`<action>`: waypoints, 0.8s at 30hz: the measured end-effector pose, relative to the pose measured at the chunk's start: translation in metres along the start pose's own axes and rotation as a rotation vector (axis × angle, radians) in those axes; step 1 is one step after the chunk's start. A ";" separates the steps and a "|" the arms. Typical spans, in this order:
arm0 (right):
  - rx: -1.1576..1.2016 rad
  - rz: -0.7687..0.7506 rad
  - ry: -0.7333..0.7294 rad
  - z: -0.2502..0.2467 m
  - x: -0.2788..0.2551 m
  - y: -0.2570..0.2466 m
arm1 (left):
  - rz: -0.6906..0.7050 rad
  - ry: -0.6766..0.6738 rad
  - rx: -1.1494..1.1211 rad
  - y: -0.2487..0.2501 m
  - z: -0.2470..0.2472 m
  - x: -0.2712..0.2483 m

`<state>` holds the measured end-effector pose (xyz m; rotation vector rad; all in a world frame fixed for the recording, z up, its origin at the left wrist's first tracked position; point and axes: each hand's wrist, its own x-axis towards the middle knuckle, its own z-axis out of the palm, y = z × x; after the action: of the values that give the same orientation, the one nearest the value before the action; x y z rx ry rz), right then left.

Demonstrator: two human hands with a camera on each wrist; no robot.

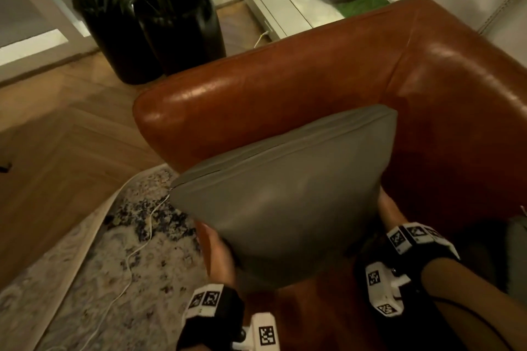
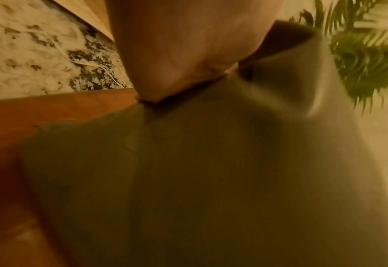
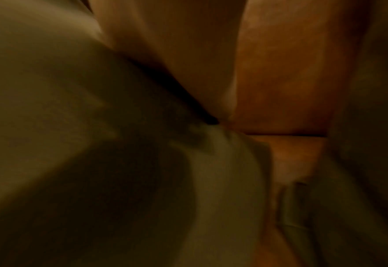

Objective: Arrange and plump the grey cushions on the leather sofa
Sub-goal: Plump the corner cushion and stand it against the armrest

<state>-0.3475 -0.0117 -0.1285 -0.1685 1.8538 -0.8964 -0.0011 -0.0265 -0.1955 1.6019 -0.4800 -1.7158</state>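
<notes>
- Both hands held one grey cushion (image 1: 285, 202): my left hand (image 1: 219, 251) gripped its lower left edge, my right hand (image 1: 387, 214) its right edge.
- I kept the cushion tilted above the leather sofa (image 1: 313, 74) seat, top seam toward the armrest corner.
- Two black planters (image 1: 148, 34) behind the sofa each contained a plant.
</notes>
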 end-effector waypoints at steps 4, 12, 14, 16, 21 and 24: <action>-0.084 -0.016 0.065 -0.022 0.034 0.017 | 0.053 0.183 0.074 0.019 -0.003 0.028; 0.138 -0.220 -0.119 0.027 -0.037 -0.056 | 0.114 0.179 0.048 0.027 0.031 0.000; 0.118 -0.190 -0.095 0.035 -0.029 -0.047 | 0.130 0.224 0.133 -0.008 0.017 0.031; 0.118 -0.161 -0.093 0.041 -0.025 -0.052 | 0.084 0.227 0.140 -0.005 0.015 0.028; 0.214 -0.292 -0.105 0.018 -0.040 -0.070 | -0.002 -0.031 -0.029 0.038 0.031 -0.033; 0.216 -0.422 -0.078 0.011 -0.046 -0.062 | 0.031 0.012 -0.091 0.042 0.029 -0.045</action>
<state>-0.3337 -0.0391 -0.0568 -0.4652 1.6623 -1.3525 -0.0200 -0.0280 -0.1307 1.5320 -0.4132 -1.6795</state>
